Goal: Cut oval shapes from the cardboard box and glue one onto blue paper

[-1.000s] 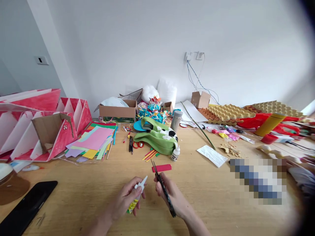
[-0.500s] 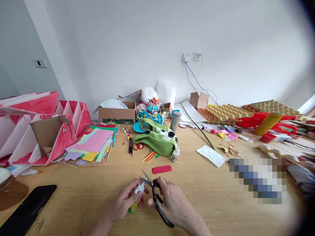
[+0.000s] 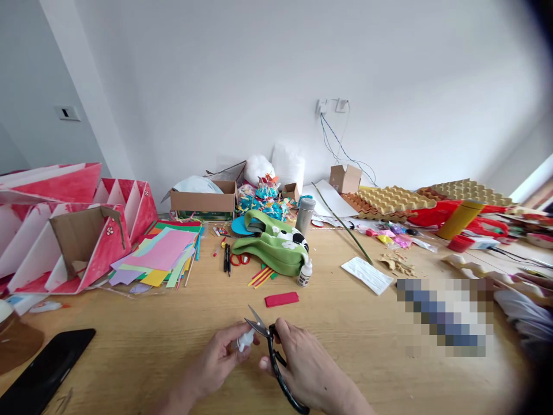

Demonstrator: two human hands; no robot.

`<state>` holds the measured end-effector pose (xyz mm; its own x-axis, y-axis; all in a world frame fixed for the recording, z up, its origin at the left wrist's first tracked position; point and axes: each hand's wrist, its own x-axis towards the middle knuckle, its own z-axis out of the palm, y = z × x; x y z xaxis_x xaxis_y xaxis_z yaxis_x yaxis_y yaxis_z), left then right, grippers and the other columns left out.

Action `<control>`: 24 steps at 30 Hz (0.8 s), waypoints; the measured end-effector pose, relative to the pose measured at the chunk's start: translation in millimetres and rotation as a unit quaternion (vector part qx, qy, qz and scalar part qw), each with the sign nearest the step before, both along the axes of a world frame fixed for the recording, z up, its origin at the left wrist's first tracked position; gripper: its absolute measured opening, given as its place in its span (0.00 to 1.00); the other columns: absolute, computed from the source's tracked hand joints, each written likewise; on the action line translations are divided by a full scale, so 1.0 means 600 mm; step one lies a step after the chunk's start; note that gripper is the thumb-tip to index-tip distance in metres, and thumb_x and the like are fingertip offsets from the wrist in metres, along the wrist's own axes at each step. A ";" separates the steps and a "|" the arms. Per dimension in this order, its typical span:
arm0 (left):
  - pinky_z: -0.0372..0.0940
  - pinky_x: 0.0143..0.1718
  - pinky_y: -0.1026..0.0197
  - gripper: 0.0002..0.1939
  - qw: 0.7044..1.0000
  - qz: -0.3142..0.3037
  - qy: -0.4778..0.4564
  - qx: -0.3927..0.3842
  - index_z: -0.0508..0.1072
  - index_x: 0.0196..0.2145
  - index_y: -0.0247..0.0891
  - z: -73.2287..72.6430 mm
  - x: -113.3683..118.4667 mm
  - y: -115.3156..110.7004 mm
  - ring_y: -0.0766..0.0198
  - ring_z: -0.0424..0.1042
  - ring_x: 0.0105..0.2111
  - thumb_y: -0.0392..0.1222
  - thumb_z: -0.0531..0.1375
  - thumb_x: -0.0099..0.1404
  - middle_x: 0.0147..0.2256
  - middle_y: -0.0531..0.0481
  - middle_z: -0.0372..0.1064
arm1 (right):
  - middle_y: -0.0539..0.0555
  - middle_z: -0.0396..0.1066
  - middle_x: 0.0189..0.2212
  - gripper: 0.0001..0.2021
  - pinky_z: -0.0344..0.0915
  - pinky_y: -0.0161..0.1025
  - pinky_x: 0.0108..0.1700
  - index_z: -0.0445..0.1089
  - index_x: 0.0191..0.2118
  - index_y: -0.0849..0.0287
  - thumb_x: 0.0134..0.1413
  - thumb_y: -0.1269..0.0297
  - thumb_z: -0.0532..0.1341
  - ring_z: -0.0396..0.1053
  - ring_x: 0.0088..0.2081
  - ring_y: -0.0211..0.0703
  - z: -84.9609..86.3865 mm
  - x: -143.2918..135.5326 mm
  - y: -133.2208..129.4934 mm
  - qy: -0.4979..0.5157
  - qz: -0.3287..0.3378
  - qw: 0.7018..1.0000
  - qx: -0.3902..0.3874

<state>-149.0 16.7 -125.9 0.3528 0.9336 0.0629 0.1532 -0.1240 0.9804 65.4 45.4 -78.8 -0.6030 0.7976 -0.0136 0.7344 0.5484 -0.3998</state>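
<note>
My left hand (image 3: 220,354) is closed around a small glue bottle (image 3: 245,340). Its white top shows between thumb and fingers, and the rest is hidden by the hand. My right hand (image 3: 302,357) grips black-handled scissors (image 3: 276,360), whose blades are parted and point up and left. The blades (image 3: 258,324) lie close by the bottle's top; whether they touch it I cannot tell. Just beyond the hands a folded red strip (image 3: 281,299) rests on the table (image 3: 328,311). A small white bottle (image 3: 305,273) stands behind it, beside a green cloth bag (image 3: 276,251).
Coloured paper sheets (image 3: 159,251) and pink-painted cardboard dividers (image 3: 86,242) are at left, with a black phone (image 3: 49,369) in front. Black pens (image 3: 227,259) lie left of the bag. A white folded tissue (image 3: 367,275), a green stick (image 3: 341,222) and egg trays (image 3: 397,199) are at right.
The bottle in my left hand has been tilted, so its yellow-green body no longer shows. The scissors stay near its top with blades parted. The whole view has shifted slightly.
</note>
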 end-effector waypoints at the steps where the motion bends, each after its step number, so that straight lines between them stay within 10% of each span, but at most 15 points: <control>1: 0.61 0.47 0.61 0.20 1.000 0.005 0.003 -0.002 0.73 0.50 0.41 -0.002 0.000 -0.001 0.58 0.69 0.44 0.53 0.58 0.65 0.43 0.45 0.72 | 0.58 0.74 0.35 0.09 0.56 0.38 0.35 0.59 0.38 0.58 0.61 0.57 0.55 0.72 0.37 0.51 -0.006 0.000 0.000 -0.011 -0.004 1.000 0.007; 8: 0.64 0.47 0.61 0.22 1.000 0.028 0.012 0.001 0.71 0.52 0.39 -0.011 0.003 -0.003 0.59 0.70 0.43 0.54 0.58 0.65 0.42 0.44 0.71 | 0.58 0.76 0.30 0.06 0.46 0.39 0.28 0.63 0.39 0.61 0.58 0.74 0.51 0.75 0.31 0.50 -0.032 0.000 -0.005 -0.096 -0.019 0.995 0.030; 24: 0.62 0.47 0.60 0.14 0.992 -0.014 0.106 0.067 0.73 0.47 0.36 0.009 0.052 -0.021 0.58 0.69 0.42 0.39 0.55 0.66 0.41 0.43 0.71 | 0.57 0.77 0.26 0.13 0.48 0.39 0.26 0.65 0.33 0.59 0.65 0.58 0.52 0.77 0.29 0.52 -0.047 0.034 -0.048 -0.092 -0.079 0.991 0.064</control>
